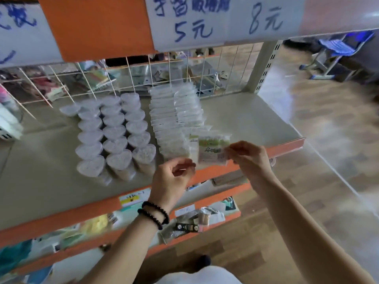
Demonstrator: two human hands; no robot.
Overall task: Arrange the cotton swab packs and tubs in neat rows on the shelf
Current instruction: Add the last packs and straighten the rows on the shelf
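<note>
Heart-shaped clear tubs (114, 134) of cotton swabs stand in three rows on the beige shelf (242, 119). To their right, flat cotton swab packs (174, 113) lie overlapped in two rows running front to back. My right hand (248, 158) pinches the right edge of a green-labelled pack (211, 148) at the front of the right row. My left hand (172, 179) hovers just left of and below that pack, fingers loosely curled, holding nothing that I can make out.
A wire grid (131, 78) backs the shelf, with other goods behind it. Paper price signs (192, 21) hang above. The orange shelf lip (283, 148) runs along the front. Lower shelves (190, 220) hold mixed small items. Wooden floor lies to the right.
</note>
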